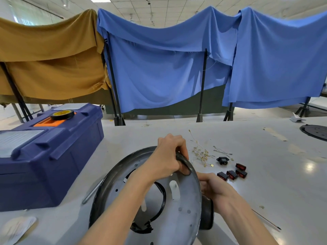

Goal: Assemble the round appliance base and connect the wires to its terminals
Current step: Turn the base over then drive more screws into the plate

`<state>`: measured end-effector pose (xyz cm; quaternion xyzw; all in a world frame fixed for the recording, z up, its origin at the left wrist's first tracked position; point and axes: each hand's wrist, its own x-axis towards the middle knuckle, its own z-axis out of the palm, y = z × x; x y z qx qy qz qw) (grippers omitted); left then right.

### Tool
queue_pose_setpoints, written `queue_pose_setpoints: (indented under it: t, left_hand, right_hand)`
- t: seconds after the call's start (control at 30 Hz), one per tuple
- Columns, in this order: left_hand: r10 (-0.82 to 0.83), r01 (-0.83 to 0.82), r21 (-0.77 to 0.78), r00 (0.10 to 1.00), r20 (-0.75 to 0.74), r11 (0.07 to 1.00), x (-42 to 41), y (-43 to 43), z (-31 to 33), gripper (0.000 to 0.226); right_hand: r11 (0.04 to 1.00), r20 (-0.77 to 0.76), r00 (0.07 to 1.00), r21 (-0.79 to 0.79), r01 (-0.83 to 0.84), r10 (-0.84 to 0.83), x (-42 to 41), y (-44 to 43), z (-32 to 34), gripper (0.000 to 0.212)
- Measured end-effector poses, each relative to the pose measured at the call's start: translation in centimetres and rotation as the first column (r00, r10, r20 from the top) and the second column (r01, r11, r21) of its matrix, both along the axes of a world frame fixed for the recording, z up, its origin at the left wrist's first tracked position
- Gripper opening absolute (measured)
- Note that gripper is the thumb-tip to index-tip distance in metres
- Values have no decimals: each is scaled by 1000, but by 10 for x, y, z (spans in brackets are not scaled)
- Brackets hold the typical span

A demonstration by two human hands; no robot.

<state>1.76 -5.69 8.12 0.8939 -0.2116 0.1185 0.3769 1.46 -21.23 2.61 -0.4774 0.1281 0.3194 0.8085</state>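
**Base tilted up in both your hands**

You have the round grey metal appliance base tipped up on edge above the white table, with its hollow inner face turned toward you. Your left hand grips the top of the rim, fingers curled over the edge. Your right hand lies against the right side of the base from outside. Its fingers go behind the rim, so you cannot tell how far they are closed. A black cable loops across the inner face.

Just beyond the base on the table lie thin loose wires with brass end terminals, a small black socket and four black-and-red rocker switches. To your left stands a dark blue plastic toolbox, with a roll of black tape on its lid.
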Motion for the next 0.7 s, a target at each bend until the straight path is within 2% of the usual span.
queue_pose_setpoints:
  t: [0.13,0.2,0.33,0.43,0.53,0.63,0.7]
  left_hand:
    - [17,-11,-80,997,70,997,-6,5,11,48]
    - [64,-52,-134,994,87,990,-10,11,15,50]
    - [183,-147,-233,973,142,961,-20,22,20,51]
    - [387,-315,-365,910,145,876,-30,24,17,60]
    - [492,-388,-437,856,155,812,-43,25,12,37]
    - [526,-438,-492,849,48,752,-51,31,7,20]
    - [484,-434,-561,873,-67,705,-57,33,6,22]
  right_hand:
    - [996,6,1000,90,4,-5,-5,2,15,16]
    - [979,1,999,196,49,-50,-5,7,19,26]
    - [963,62,990,245,108,-127,-7,21,30,23]
    - [975,181,972,187,118,-153,-13,28,42,11]
    - [977,344,920,169,134,-186,-22,37,51,16]
    - [968,488,836,152,201,-251,-32,49,56,18]
    - [956,526,799,133,261,-291,-37,54,58,27]
